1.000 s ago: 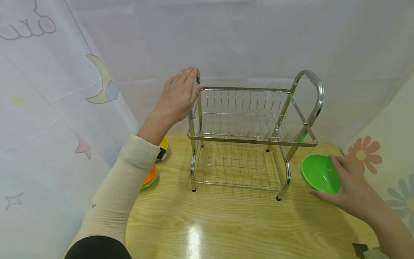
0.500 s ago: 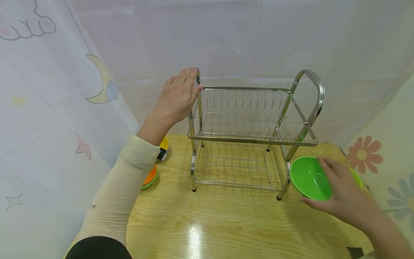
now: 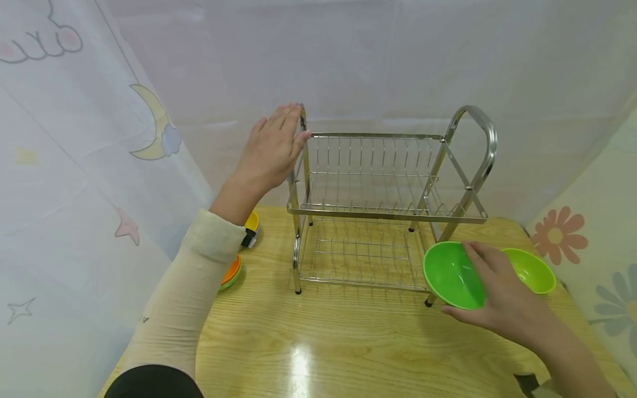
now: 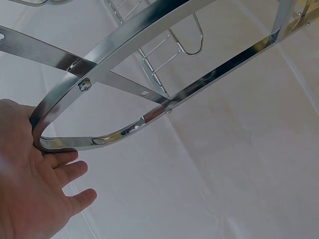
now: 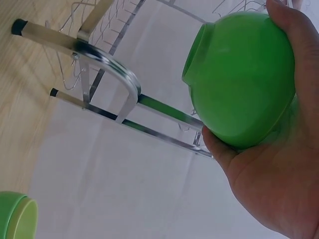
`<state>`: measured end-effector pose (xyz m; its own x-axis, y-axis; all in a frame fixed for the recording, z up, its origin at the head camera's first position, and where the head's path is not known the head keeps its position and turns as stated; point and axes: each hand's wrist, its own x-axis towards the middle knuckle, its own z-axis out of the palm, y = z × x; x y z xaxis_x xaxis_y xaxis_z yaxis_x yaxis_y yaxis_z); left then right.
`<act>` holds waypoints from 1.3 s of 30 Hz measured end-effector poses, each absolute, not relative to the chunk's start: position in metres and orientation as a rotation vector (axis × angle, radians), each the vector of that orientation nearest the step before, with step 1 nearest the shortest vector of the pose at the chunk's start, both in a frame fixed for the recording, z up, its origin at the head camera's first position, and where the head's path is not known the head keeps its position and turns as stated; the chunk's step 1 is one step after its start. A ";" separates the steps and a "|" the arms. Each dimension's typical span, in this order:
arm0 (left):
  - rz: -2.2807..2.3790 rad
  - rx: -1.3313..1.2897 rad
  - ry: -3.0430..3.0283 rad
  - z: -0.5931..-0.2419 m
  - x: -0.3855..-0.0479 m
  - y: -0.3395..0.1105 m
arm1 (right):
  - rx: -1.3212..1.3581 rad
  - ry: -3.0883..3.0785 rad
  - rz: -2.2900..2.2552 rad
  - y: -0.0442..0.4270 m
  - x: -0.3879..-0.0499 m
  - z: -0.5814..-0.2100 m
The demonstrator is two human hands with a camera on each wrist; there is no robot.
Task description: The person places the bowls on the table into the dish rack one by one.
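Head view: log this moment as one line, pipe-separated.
left hand: touches rack, upper left end | right hand: holds green bowl near rack's right end | lime bowl: right of rack

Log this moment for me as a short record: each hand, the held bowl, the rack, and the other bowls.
left hand: fingers extended, palm against the top of the rack's left end
right hand: gripping the green bowl, thumb and fingers on either side
green bowl: hollow visible in head view, near the rack's right front leg; contact with rack unclear
rack: metal, two-tier, standing on the table
right side: yellow-green bowl
left side: orange bowl and yellow bowl, partly hidden by the left arm
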<state>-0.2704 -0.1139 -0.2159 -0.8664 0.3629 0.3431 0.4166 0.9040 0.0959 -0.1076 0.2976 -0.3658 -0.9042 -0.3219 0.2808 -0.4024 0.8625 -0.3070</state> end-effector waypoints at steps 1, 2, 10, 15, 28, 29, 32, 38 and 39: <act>-0.237 -0.576 -2.752 -0.216 -0.270 -0.114 | 0.559 -2.816 0.530 0.296 -0.108 -0.366; -0.234 -0.573 -2.754 -0.216 -0.270 -0.114 | 0.564 -2.816 0.529 0.294 -0.108 -0.366; -0.249 -0.573 -2.754 -0.217 -0.269 -0.115 | 0.593 -2.825 0.554 0.281 -0.110 -0.368; -0.251 -0.569 -2.757 -0.218 -0.268 -0.116 | 0.624 -2.784 0.529 0.272 -0.111 -0.369; -0.262 -0.573 -2.739 -0.220 -0.267 -0.117 | 0.698 -2.744 0.560 0.252 -0.114 -0.373; -0.261 -0.573 -2.739 -0.220 -0.267 -0.117 | 0.698 -2.746 0.559 0.251 -0.114 -0.373; -0.257 -0.572 -2.740 -0.220 -0.267 -0.116 | 0.705 -2.747 0.568 0.248 -0.114 -0.372; -0.255 -0.570 -2.740 -0.220 -0.266 -0.116 | 0.728 -2.762 0.640 0.241 -0.115 -0.372; -0.257 -0.570 -2.740 -0.220 -0.266 -0.116 | 0.729 -2.768 0.648 0.240 -0.115 -0.372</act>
<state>-0.2663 -0.1165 -0.2199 -0.8658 0.3551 0.3527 0.4143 0.9038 0.1073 -0.1147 0.2401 -0.3718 -0.8566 -0.4184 0.3020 -0.5090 0.7815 -0.3609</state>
